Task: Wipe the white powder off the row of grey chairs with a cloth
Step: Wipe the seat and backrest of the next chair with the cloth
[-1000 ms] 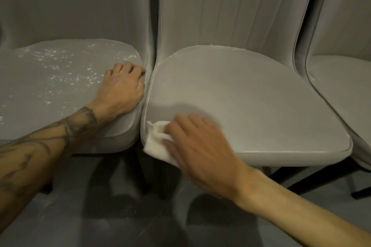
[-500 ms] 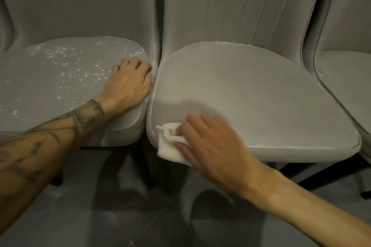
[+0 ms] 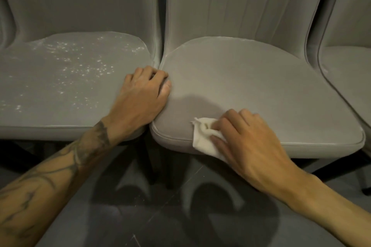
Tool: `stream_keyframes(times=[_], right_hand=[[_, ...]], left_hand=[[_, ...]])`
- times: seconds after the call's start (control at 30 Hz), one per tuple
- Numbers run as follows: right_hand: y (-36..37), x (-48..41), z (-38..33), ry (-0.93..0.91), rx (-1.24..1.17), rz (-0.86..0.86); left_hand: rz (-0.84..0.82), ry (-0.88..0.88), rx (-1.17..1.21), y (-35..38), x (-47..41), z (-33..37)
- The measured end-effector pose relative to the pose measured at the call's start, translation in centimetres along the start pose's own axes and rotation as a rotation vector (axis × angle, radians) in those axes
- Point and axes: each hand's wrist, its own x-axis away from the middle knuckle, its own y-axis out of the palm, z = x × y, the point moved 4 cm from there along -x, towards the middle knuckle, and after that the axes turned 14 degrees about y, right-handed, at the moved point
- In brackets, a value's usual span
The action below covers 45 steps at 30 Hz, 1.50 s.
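Observation:
Three grey chairs stand side by side. The left chair's seat is speckled with white powder. The middle chair's seat looks clean. My right hand presses a crumpled white cloth onto the middle seat's front edge, near its left corner. My left hand rests on the right edge of the left seat, fingers curled into the gap between the two chairs. Only a strip of the right chair's seat shows.
The chair backs rise right behind the seats. Below lies a dark grey floor with shadows of my arms and dark chair legs under the seats.
My right hand and the cloth have slid to the right along the middle seat's front edge. My left hand has stayed on the left seat's edge. The view has shifted slightly left.

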Motion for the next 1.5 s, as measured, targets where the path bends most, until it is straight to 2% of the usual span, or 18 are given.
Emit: stream_keyframes(times=[0.1,0.17,0.27,0.37,0.43,0.57,0.7,0.83,0.93,1.07,1.17,1.3,1.37,1.5], right_hand=[[1.5,-2.1,-3.7,0.002,0.061,0.065],[2.6,-2.7,-5.5,-0.042,0.065,0.043],[1.6,-1.2,-2.8,-0.081,0.065,0.031],[0.4,0.2,-0.2,-0.001,0.009,0.021],[0.8,-0.9,-1.9,0.034,0.059,0.062],[2.6,-1.8,-4.5,-0.033,0.068,0.067],[0.7,0.8,0.4,-0.001,0.076,0.045],[-1.1,3.4,5.9,0.156,0.165,0.059],[-0.4,2.2,3.2,0.179,0.094,0.132],[1.8,-0.3,-2.3,0.011,0.058,0.128],[0.5,1.4,1.4,0.007,0.025,0.125],[-0.9,3.8,6.8,0.14,0.123,0.115],[-0.5,2.9,4.7,0.16,0.083,0.138],[1.2,0.8,-0.4,0.055,0.037,0.158]], left_hand=[[0.012,0.009,0.007,-0.2,0.0,0.3],[0.032,0.018,0.027,-0.3,0.0,0.4],[0.048,0.025,0.031,-0.5,0.0,0.6],[0.045,0.029,0.029,-0.5,0.1,0.8],[0.042,0.031,0.025,-0.5,0.1,0.6],[0.042,0.035,0.041,-0.2,-0.1,0.6],[0.042,0.048,0.066,-0.1,-0.2,0.4],[0.035,0.053,0.076,0.0,-0.3,0.2],[0.022,0.047,0.081,-0.1,-0.4,0.2],[-0.004,0.029,0.093,-0.1,-0.4,0.2],[0.007,0.031,0.071,-0.1,-0.3,0.2],[0.0,0.006,0.074,-0.6,-0.2,0.3],[0.005,-0.015,0.083,-1.5,-0.2,0.9],[0.007,-0.018,0.135,-2.4,0.9,4.0]])
